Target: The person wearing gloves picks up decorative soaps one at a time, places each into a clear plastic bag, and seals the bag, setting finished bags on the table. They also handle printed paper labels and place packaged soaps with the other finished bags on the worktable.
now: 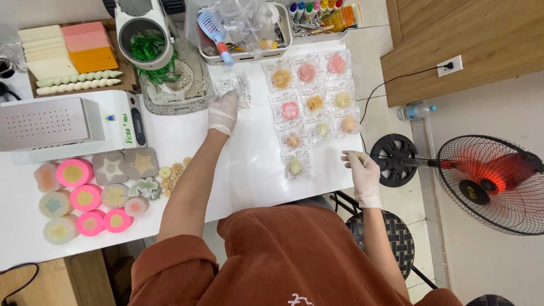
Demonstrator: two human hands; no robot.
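My left hand, in a white glove, reaches forward onto a small pile of clear plastic bags at the back of the white table; whether it grips one I cannot tell. My right hand, also gloved, rests at the table's right edge with fingers loosely apart and nothing in it. Just left of it lies the nearest of several small clear packets, each with a coloured flower-shaped piece, laid out in rows.
A white machine and round pink and pale moulds fill the left side. A grinder with green strips, a white basket and coloured slabs stand at the back. A fan stands on the right.
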